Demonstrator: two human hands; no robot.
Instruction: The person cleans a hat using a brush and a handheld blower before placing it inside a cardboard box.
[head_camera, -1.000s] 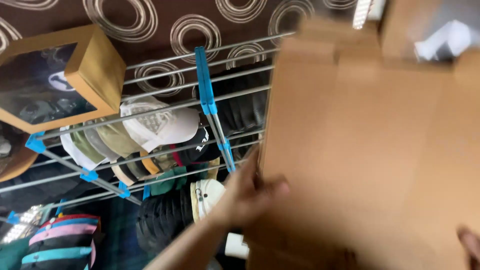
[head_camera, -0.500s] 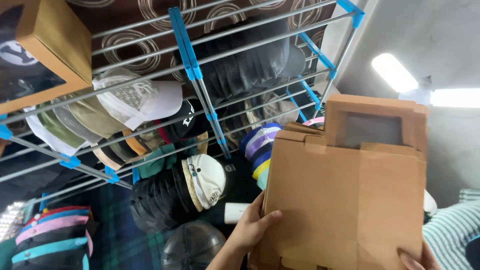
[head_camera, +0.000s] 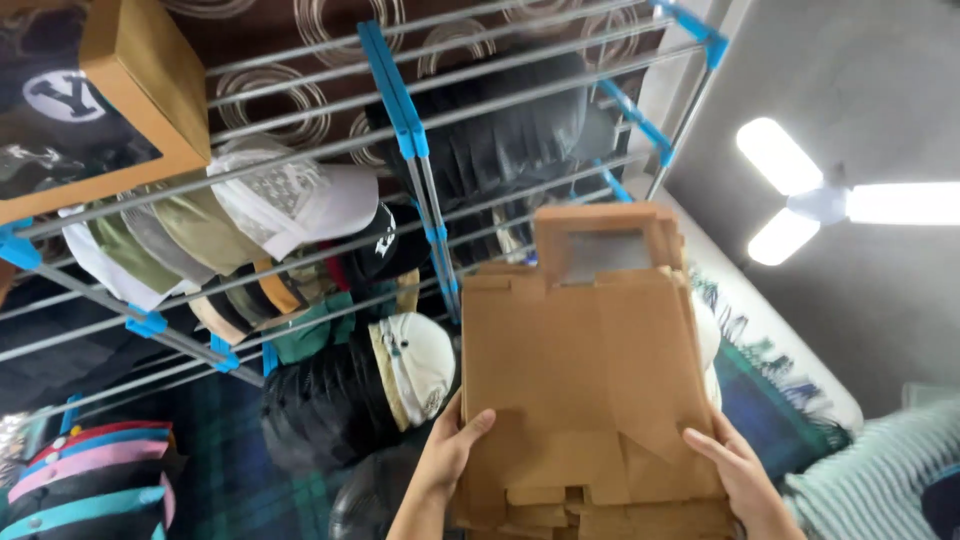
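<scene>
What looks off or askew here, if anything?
Nothing looks damaged or spilled. The flattened cardboard boxes, held up between the left hand and right hand, sit unevenly stacked, edges stepped at the bottom. The caps on the metal rack are bunched and tilted rather than lined up.

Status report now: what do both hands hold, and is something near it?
Left hand and right hand grip flat cardboard box blanks, one each side. Stack upright. Metal rack with caps close behind.
</scene>
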